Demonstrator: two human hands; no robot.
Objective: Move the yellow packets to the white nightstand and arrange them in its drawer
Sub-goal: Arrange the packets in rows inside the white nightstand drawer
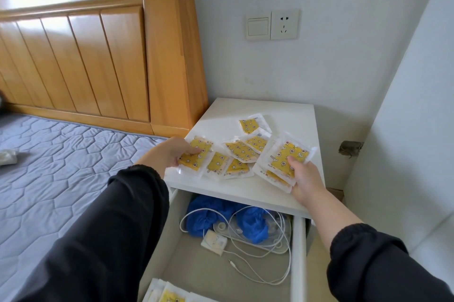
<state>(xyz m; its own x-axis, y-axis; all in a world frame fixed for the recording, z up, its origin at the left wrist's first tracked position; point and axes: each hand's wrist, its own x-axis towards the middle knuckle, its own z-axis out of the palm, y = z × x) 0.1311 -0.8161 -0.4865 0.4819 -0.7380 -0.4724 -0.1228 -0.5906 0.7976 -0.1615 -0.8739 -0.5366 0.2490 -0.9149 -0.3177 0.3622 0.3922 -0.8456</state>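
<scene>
Left hand fingers pinch one flat, shiny yellow packet. Right hand fingers pinch a thin stack. More lie on the smooth white surface.

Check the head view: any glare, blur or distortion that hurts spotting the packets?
Head view: soft daylight, with strong glare on the wooden headboard; wide-angle bending at the frame edges, plain on the slanting wall; the packets on the nightstand are sharp with faint shadows; the drawer is shaded but legible.
</scene>
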